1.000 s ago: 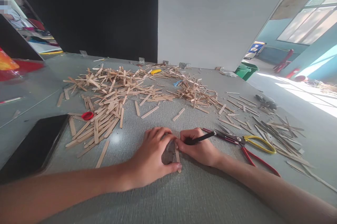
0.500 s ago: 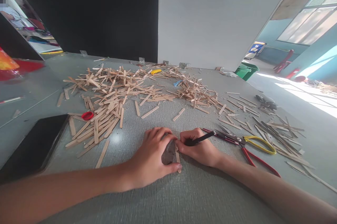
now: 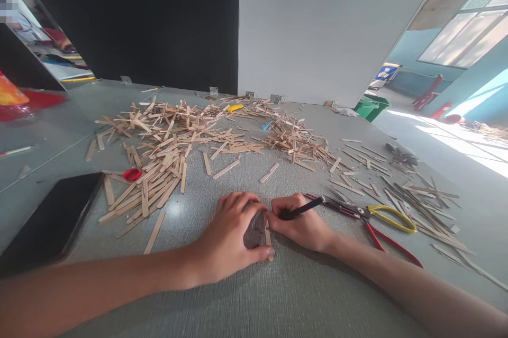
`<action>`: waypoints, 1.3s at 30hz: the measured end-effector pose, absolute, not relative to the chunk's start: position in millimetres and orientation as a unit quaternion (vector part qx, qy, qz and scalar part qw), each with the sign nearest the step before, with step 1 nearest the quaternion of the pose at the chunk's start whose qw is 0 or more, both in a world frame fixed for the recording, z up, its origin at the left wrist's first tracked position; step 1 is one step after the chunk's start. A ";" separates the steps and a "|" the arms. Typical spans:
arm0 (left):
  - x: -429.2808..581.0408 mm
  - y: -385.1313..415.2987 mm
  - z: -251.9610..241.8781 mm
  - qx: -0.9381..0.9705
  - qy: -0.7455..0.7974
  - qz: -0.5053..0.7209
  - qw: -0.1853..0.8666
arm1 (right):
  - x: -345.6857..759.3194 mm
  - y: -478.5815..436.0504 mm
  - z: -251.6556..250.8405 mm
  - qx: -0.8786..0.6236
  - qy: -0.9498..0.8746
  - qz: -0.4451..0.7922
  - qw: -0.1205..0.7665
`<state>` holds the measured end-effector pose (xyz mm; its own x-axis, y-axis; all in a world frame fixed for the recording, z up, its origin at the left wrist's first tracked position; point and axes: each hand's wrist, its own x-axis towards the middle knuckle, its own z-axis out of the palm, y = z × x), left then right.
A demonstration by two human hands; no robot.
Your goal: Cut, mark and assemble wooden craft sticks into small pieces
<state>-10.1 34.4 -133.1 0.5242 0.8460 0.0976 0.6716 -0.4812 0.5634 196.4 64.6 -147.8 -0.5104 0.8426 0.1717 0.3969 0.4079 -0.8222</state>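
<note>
A wooden craft stick [image 3: 268, 237] lies on the grey table, pointing away from me, with dark marks on its upper part. My left hand [image 3: 234, 237] is closed on it, thumb pressing the near end and fingertips at the far end. In my right hand [image 3: 299, 224] is a black pen [image 3: 305, 207], gripped near its tip and slanting up to the right. Its tip is hidden by the fingers, close to the stick. Just right of that hand lie scissors [image 3: 361, 212] with one yellow and one red handle.
Craft sticks [image 3: 159, 169] are heaped in an arc beyond my hands, with a red ring [image 3: 132, 174] among them. A black phone-like slab [image 3: 51, 216] lies at left. Cut strips [image 3: 428, 206] are scattered at right. Upright panels [image 3: 301, 31] stand behind; a green bin [image 3: 372, 107] is off the table.
My hands, the stick and the pen look practically still. In the far left background, a person's hand has come into view past the panel.
</note>
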 end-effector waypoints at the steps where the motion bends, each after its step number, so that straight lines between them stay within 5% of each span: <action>1: -10.0 34.6 -133.3 0.841 0.451 0.185 0.236 | 196.4 64.5 -147.5 -0.394 -0.784 0.375 0.298; 39: -11.0 33.5 -134.9 0.843 0.449 0.193 0.224 | 195.0 64.0 -147.0 -0.412 -0.774 0.363 0.316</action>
<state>-11.0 33.5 -134.9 0.5227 0.8434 0.1244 0.6701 -0.4967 0.5515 195.0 64.0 -147.0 -0.4603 0.8671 0.1902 0.4079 0.3969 -0.8222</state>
